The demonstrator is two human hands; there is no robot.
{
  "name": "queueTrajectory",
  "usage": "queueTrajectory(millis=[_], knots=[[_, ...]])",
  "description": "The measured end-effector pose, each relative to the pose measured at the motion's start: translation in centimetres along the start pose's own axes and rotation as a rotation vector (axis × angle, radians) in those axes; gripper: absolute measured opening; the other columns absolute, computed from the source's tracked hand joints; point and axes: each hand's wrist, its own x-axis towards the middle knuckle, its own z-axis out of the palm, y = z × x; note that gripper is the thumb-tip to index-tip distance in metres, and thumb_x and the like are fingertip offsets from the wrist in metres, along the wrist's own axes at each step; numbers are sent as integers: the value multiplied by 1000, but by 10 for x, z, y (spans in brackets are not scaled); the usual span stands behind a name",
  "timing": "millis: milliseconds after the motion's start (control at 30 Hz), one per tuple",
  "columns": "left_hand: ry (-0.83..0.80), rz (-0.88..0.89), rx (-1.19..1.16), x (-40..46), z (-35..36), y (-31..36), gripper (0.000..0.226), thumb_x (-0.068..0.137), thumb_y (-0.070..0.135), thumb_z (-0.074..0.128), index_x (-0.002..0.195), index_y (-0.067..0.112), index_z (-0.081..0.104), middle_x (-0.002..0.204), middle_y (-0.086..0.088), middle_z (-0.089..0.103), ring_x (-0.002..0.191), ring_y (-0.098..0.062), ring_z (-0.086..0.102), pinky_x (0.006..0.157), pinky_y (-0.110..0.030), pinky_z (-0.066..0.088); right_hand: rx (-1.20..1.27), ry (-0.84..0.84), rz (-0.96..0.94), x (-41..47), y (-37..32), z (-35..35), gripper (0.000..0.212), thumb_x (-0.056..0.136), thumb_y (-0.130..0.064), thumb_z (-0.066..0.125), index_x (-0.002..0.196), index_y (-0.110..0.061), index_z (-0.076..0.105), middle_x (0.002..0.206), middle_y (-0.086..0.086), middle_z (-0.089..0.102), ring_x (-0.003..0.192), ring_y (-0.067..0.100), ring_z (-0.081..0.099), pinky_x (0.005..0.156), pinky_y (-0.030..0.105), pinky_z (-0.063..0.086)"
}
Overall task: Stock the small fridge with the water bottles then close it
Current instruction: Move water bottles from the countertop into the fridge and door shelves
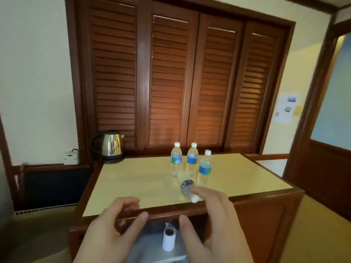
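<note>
A person's two bare hands reach over the front edge of a wooden cabinet (262, 221) whose pale yellow top (136, 179) carries four water bottles. Three bottles stand upright near the back of the top: one with a green label (176, 160), one with a blue label (192, 160) just beside it, and a third, also blue-labelled (205, 168), slightly nearer the camera. The fourth bottle (188, 187) lies on its side, its white cap pointing toward the front edge. The right hand (210, 223) is spread wide and empty, its forefinger touching or just over the fallen bottle's neck; motion blur leaves the contact uncertain. The left hand (112, 223) is also open, fingers loosely curled, holding nothing. Below and between the hands, a small white roll (168, 239) rests on a blurred grey surface that may be the fridge; its door cannot be made out. A steel kettle (109, 146) stands at the back left corner. The likely hazard is the toppled bottle: round and close to the edge, it could roll off under a glancing touch. A hasty reach past it could also knock the closely grouped upright three into one another. No bottle appears to be stocked yet.
</note>
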Motion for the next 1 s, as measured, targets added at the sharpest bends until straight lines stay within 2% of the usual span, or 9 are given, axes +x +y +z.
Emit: queueTrajectory(millis=[67, 133, 267, 367, 500, 633, 767, 1000], knots=[[-13, 48, -37, 17, -8, 7, 34, 81, 46, 80, 112, 40, 68, 103, 25, 74, 107, 5, 65, 87, -21, 54, 5, -119, 136, 12, -13, -5, 51, 85, -50, 70, 129, -55, 44, 127, -39, 35, 122, -6, 43, 87, 12, 47], [-30, 86, -33, 37, -21, 18, 34, 85, 46, 77, 117, 40, 65, 107, 20, 72, 108, 5, 62, 84, -18, 49, -53, -114, 160, 27, -22, -3, 51, 89, -50, 65, 133, -53, 40, 127, -37, 33, 111, 0, 51, 81, 18, 51], [-57, 136, -19, 83, -38, 28, 29, 90, 40, 74, 117, 38, 66, 109, 18, 70, 110, 5, 60, 82, -12, 45, -102, -110, 313, 56, -28, 18, 50, 91, -44, 64, 135, -46, 41, 128, -21, 38, 108, 9, 56, 89, 25, 51], [-110, 131, 35, 103, -43, 27, 28, 90, 40, 75, 117, 39, 65, 109, 20, 69, 110, 4, 60, 91, -22, 51, -122, -131, 433, 72, -19, 34, 51, 90, -40, 64, 136, -37, 44, 122, -12, 41, 112, 14, 51, 90, 28, 50], [-162, 147, 102, 134, -39, 25, 31, 92, 44, 71, 121, 41, 62, 114, 22, 66, 116, -4, 59, 102, -36, 52, -181, -215, 573, 90, 12, 53, 55, 88, -37, 64, 138, -30, 42, 118, -5, 43, 115, 22, 50, 90, 33, 46], [-189, 155, 186, 168, -6, 13, 35, 93, 49, 68, 126, 43, 58, 122, 19, 65, 121, -6, 58, 106, -39, 51, -217, -297, 692, 101, 63, 79, 57, 88, -36, 63, 139, -27, 39, 120, 0, 45, 119, 29, 49, 92, 37, 47], [-208, 112, 289, 214, 45, 0, 46, 93, 51, 67, 135, 40, 53, 131, 13, 63, 126, -12, 56, 103, -37, 50, -233, -389, 766, 106, 126, 111, 58, 89, -36, 63, 140, -23, 39, 124, 7, 51, 117, 32, 50, 96, 42, 48], [-241, 98, 435, 322, 144, -11, 69, 93, 52, 67, 152, 38, 35, 145, -4, 55, 132, -23, 54, 100, -39, 46, -240, -473, 818, 122, 224, 153, 56, 92, -40, 68, 136, -22, 37, 123, 5, 51, 117, 28, 49, 97, 38, 49]])
